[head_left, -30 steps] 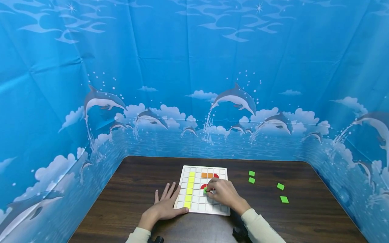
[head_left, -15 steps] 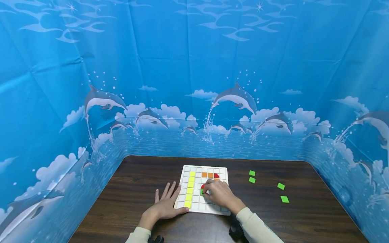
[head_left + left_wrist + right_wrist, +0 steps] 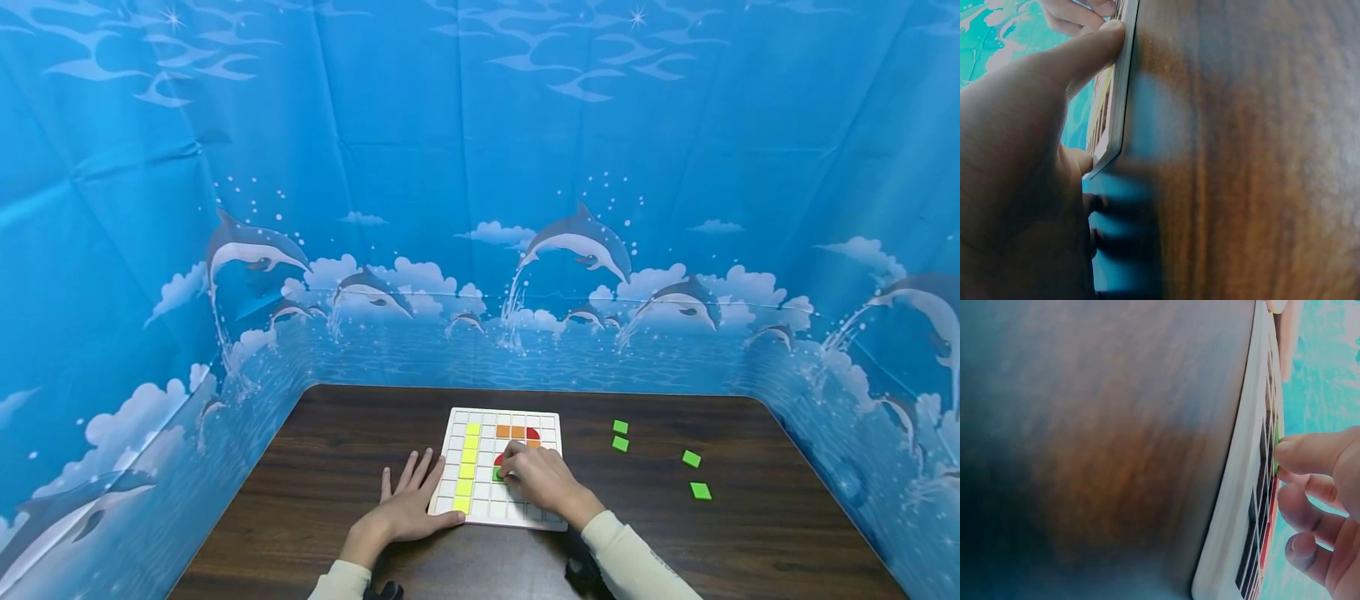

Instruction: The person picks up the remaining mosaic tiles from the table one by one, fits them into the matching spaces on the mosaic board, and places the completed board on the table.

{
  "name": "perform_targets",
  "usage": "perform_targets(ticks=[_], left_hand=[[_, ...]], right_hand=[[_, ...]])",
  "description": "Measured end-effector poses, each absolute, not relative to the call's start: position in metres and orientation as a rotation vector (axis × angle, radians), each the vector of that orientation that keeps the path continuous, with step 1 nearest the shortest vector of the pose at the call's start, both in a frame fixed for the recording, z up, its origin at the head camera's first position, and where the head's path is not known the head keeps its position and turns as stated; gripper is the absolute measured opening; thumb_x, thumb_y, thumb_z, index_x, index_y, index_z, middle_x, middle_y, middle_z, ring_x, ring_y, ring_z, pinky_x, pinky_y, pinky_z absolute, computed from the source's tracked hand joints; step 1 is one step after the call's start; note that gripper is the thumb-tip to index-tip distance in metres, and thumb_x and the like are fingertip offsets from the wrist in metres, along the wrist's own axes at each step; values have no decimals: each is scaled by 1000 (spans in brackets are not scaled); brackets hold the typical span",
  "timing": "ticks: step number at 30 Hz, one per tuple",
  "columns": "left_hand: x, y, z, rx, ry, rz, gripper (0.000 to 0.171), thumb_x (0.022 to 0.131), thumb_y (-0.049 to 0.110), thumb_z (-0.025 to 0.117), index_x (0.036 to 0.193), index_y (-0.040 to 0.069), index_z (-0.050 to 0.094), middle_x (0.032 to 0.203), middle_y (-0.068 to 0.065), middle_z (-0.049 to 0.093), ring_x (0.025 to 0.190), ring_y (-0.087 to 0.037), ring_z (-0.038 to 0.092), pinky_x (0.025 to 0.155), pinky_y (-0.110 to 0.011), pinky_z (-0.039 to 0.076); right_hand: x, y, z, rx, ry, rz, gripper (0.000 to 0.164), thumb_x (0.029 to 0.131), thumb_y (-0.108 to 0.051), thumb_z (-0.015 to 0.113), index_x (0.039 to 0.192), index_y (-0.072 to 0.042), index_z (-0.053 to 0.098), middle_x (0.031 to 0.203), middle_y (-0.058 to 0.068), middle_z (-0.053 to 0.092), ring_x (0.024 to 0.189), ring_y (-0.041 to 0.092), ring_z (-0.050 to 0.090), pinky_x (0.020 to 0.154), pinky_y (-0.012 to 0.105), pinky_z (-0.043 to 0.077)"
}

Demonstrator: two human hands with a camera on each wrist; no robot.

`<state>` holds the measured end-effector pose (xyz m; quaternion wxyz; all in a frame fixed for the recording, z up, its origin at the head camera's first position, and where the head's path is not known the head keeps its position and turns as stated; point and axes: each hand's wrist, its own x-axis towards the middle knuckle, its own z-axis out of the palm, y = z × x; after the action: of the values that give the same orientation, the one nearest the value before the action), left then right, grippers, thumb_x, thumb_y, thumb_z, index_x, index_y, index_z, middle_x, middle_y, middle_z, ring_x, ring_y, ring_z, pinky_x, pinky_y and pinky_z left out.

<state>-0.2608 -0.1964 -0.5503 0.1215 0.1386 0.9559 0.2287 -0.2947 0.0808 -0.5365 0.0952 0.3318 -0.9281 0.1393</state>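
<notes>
A white grid board [image 3: 481, 510] lies on the table with a column of yellow square tiles [image 3: 468, 471], orange tiles [image 3: 510, 432] and red rounded pieces [image 3: 532, 433] in its cells. My left hand [image 3: 405, 510] rests spread at the board's left side, its thumb [image 3: 1107, 40] along the near edge. Over the middle of the board, my right hand [image 3: 546, 482] pinches a green square tile [image 3: 497, 473] by thumb and forefinger. That tile is down at a cell just below a red piece, partly covered by the fingertips. The right hand hides several cells.
Several loose green tiles [image 3: 620, 444] lie on the dark wood table [image 3: 322, 450] to the right of the board. A blue dolphin-print curtain [image 3: 465, 208] surrounds the table at the back and sides.
My right hand has shifted a little to the left with the green tile, bringing it under the red piece. The left hand and the board stay in place.
</notes>
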Motion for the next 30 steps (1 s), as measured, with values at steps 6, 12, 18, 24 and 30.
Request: perform_targets(ticks=[6, 12, 18, 24, 30], left_hand=[[-259, -194, -543, 362, 2779, 638, 112, 88, 80, 64, 172, 17, 24, 181, -14, 10, 167, -42, 2, 123, -80, -9], [-258, -195, -543, 342, 2787, 604, 109, 90, 77, 65, 172, 18, 24, 181, -12, 11, 168, -40, 3, 124, -79, -5], [-257, -194, -541, 339, 2789, 612, 109, 91, 76, 66, 172, 18, 24, 181, -13, 11, 168, -40, 4, 124, -79, -5], [-257, -194, -540, 352, 2796, 607, 109, 90, 76, 66, 172, 17, 25, 180, -14, 13, 167, -42, 5, 124, -80, -5], [-258, -194, -540, 349, 2790, 608, 108, 91, 75, 66, 172, 18, 24, 181, -13, 12, 167, -41, 5, 124, -80, -4]], right_hand=[[-293, 81, -534, 980, -2776, 439, 13, 94, -21, 84, 106, -19, 88, 105, -3, 72, 71, 2, 56, 56, 18, 44], [-292, 81, -535, 979, -2789, 464, 15, 94, -22, 83, 107, -17, 87, 105, -3, 71, 70, 2, 53, 59, 19, 45], [-292, 82, -536, 986, -2789, 460, 15, 95, -22, 82, 108, -18, 87, 107, -3, 73, 73, 3, 57, 62, 20, 48], [-291, 84, -534, 986, -2777, 468, 11, 95, -22, 81, 105, -21, 87, 110, -4, 76, 78, 4, 63, 64, 22, 51], [-289, 90, -532, 983, -2737, 471, 9, 95, -22, 82, 102, -22, 86, 106, -5, 76, 78, 4, 65, 61, 20, 49]])
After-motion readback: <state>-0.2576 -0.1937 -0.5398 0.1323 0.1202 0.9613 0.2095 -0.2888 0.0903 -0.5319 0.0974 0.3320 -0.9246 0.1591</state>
